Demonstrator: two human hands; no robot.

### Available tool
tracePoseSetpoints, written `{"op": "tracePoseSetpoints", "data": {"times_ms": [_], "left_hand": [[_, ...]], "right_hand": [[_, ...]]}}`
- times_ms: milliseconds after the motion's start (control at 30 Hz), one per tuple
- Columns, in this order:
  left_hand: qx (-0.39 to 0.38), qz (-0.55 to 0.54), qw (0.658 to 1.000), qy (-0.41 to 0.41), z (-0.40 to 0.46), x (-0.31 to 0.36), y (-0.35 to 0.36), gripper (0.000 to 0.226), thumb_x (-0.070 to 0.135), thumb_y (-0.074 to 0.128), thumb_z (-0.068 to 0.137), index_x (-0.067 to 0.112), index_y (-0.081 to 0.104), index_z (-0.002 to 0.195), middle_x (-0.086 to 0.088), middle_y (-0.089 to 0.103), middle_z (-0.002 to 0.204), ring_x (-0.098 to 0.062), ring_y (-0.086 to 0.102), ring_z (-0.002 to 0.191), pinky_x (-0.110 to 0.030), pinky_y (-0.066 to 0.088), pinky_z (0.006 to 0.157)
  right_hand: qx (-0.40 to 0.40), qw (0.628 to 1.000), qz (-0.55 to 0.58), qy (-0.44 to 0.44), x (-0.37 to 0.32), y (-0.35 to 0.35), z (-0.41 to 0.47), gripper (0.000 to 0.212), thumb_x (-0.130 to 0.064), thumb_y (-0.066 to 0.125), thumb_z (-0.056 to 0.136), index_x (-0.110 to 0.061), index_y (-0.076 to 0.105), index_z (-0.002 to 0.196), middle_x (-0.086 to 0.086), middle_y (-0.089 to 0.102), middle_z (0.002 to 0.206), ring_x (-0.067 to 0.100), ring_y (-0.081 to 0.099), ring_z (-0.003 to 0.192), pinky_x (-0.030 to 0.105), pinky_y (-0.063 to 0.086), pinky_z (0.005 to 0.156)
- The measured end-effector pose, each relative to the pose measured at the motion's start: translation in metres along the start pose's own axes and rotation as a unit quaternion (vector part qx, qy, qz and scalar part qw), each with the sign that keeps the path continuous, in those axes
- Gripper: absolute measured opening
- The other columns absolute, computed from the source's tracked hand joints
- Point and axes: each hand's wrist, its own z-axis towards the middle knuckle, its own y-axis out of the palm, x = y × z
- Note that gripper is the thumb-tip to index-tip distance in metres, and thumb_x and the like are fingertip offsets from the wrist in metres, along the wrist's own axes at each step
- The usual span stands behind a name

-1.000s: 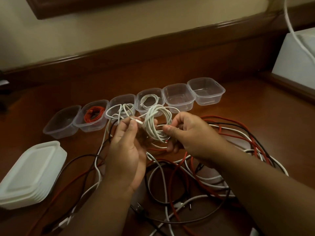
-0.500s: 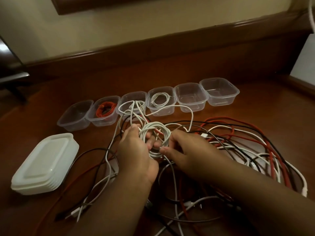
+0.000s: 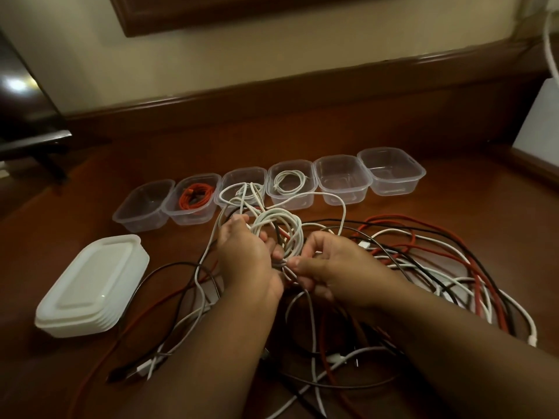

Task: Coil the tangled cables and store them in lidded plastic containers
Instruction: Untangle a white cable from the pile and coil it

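Observation:
My left hand (image 3: 242,255) and my right hand (image 3: 329,267) both grip a white cable coil (image 3: 279,226) just above the tangled pile of white, black and red cables (image 3: 423,261) on the wooden table. A loose strand of the white cable loops up toward the containers. Several clear plastic containers (image 3: 341,179) stand in a row behind the hands. One holds a coiled red cable (image 3: 195,196), another a small coiled white cable (image 3: 290,181), and one between them holds looser white loops (image 3: 242,192).
A stack of white lids (image 3: 93,285) lies at the left of the table. A raised wooden ledge (image 3: 302,95) runs along the back. A white box (image 3: 538,122) stands at the far right, and a dark piece of furniture (image 3: 27,134) at the far left.
Both hands have lowered the white coil toward the cable pile and shifted their grip on it. The camera view has moved so the containers sit further right.

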Motion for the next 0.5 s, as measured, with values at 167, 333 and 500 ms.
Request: {"op": "tracePoseSetpoints", "data": {"times_ms": [167,333,500], "left_hand": [[-0.009,-0.021,0.999,-0.045,0.002,-0.001,-0.004,0.036,0.044,0.042,0.104,0.016,0.059,0.088,0.003,0.040,0.051,-0.007,0.033,0.033,-0.018,0.028,0.033],[0.023,0.053,0.998,-0.001,0.002,-0.002,-0.007,0.051,0.066,0.043,0.095,0.020,0.057,0.077,0.004,0.045,0.048,-0.014,0.045,0.044,-0.028,0.043,0.051],[-0.046,0.203,0.967,0.147,0.001,-0.002,-0.012,0.060,0.067,0.026,0.098,0.019,0.060,0.084,-0.010,0.059,0.075,-0.025,0.055,0.063,-0.032,0.044,0.054]], "right_hand": [[-0.005,0.997,-0.080,-0.018,0.000,-0.002,-0.002,0.022,-0.014,0.059,0.098,-0.019,0.054,0.119,0.007,0.062,0.067,0.009,0.047,0.044,0.020,0.039,0.043],[0.039,0.984,-0.155,-0.078,0.002,0.000,-0.002,0.009,-0.014,0.056,0.100,-0.011,0.064,0.101,0.004,0.063,0.064,0.007,0.049,0.043,0.019,0.042,0.045],[0.073,0.990,-0.105,-0.068,0.001,-0.004,-0.002,0.013,-0.012,0.057,0.099,-0.012,0.068,0.091,0.005,0.063,0.065,0.008,0.048,0.043,0.018,0.039,0.043]]}}
